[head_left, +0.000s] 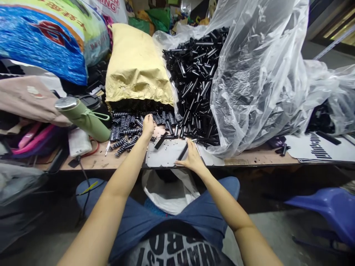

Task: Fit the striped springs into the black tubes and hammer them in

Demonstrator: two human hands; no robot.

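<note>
Two piles feed each side: left hand pinches a spring from the spilled heap, right hand grips a black tube over the white sheet.

Left hand reaching into black springs spilled from a tan sack, fingers curled on them. Right hand resting on white card at the bench edge, gripping a black tube. Beside it, a heap of tubes pouring from a clear plastic bag. Green flask lying tilted at left. White bag between the knees, blue stool at right.
</note>
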